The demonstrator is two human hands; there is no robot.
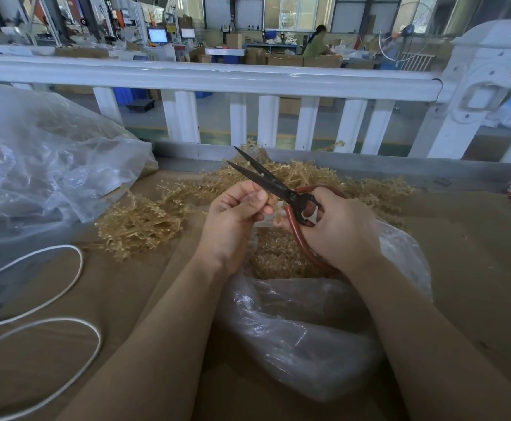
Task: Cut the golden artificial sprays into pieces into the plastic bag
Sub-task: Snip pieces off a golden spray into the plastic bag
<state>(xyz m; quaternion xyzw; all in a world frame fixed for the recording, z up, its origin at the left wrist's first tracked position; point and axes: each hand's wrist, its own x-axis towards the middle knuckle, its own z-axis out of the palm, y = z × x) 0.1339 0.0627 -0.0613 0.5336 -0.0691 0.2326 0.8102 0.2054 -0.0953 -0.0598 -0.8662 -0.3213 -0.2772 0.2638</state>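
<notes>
Nearest, a crinkled clear plastic bag (293,329) lies open on the brown counter (460,253), bumpy golden cut pieces (275,253) heaped inside. Above it the left hand (233,220) pinches what seems a short sprig, while the right hand (336,226) grips red-handled scissors (278,189), dark blades parted. Beyond, golden artificial sprays (144,217) sprawl between a second plastic bag (50,165), looped white cord (65,284) and a white railing (205,77).

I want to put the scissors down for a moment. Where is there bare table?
Bare brown table lies right of the plastic bag, and a patch between the white cord and the left forearm. It is crowded ahead, where the golden sprays pile up, and far left under the big clear bag.
</notes>
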